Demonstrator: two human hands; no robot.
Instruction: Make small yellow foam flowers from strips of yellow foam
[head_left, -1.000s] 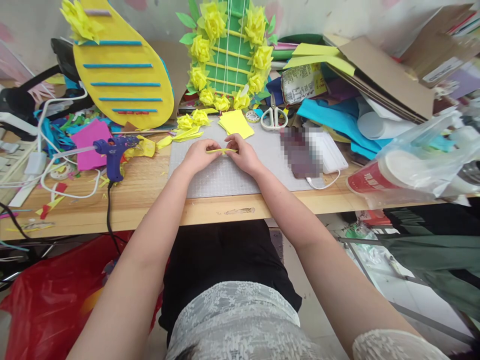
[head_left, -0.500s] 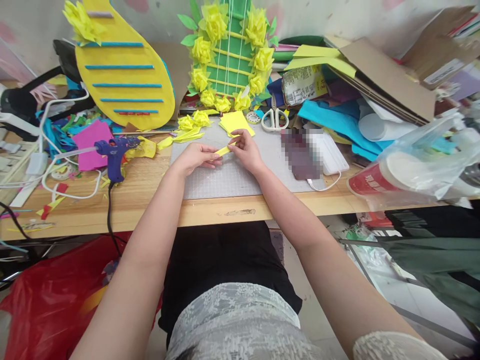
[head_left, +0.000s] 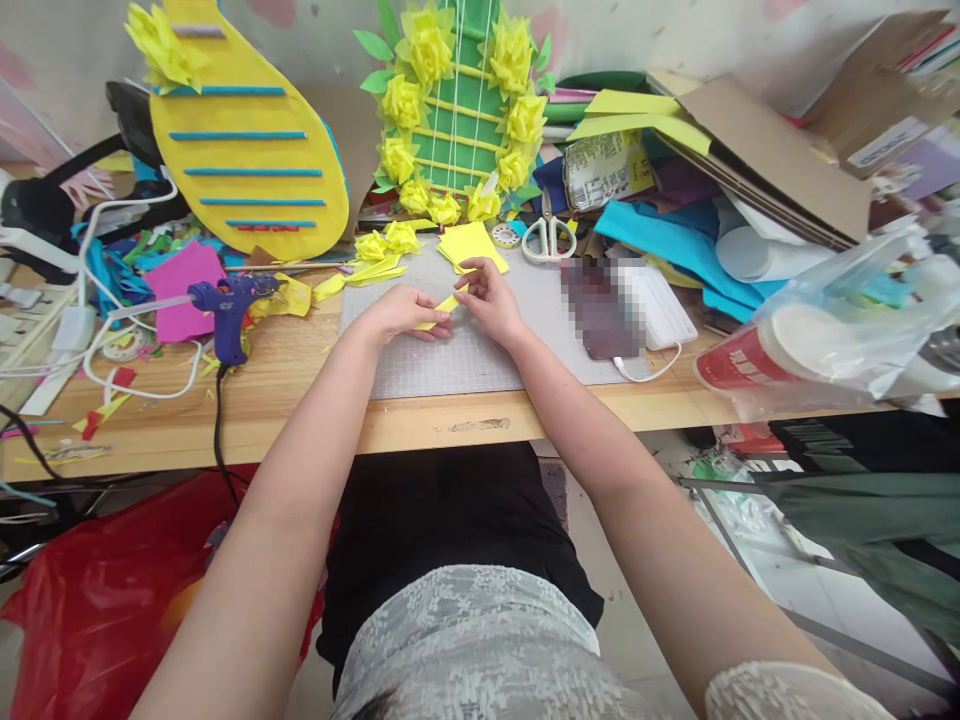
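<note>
A narrow yellow strip of folded paper (head_left: 448, 304) is held between my two hands over the grey cutting mat (head_left: 420, 372). My left hand (head_left: 405, 312) grips its near left end, fingers closed. The fingertips of my right hand (head_left: 489, 300) pinch the far right end. Just beyond my hands lies a stack of yellow paper squares (head_left: 471, 243). To its left are yellow paper flowers (head_left: 386, 241) with several folded yellow pieces. White-handled scissors (head_left: 550, 238) rest at the mat's far edge.
A purple glue gun (head_left: 231, 312) stands at left with its cord over the edge. A yellow lute-shaped board (head_left: 251, 160) and a green one with yellow flowers (head_left: 469, 130) lean at the back. At right are a blurred phone (head_left: 604, 310) and a bagged cup (head_left: 765, 350).
My left hand has shifted slightly along the yellow paper, and the strip's left end now tilts lower. The right hand has hardly moved.
</note>
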